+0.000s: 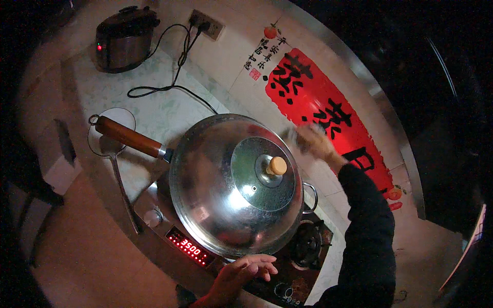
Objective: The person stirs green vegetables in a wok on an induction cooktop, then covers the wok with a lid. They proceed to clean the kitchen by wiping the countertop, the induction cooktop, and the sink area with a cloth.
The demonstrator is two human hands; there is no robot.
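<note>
A wok's domed metal lid, with a round glass window and a pale wooden knob, covers the wok. Its wooden handle points up and left; a metal loop handle sticks out opposite. Under the wok is an induction cooker with a lit red display. My left hand hovers by the lid's near rim, fingers extended, holding nothing visible. Beyond the lid, my right hand is motion-blurred in front of the wall; whether something pale is in its fingers cannot be made out.
A long-handled cooking utensil rests on a white plate at left. An electric pressure cooker stands farther back, its cord running to a wall socket. A gas burner lies right of the wok. A red lettered decal covers the wall.
</note>
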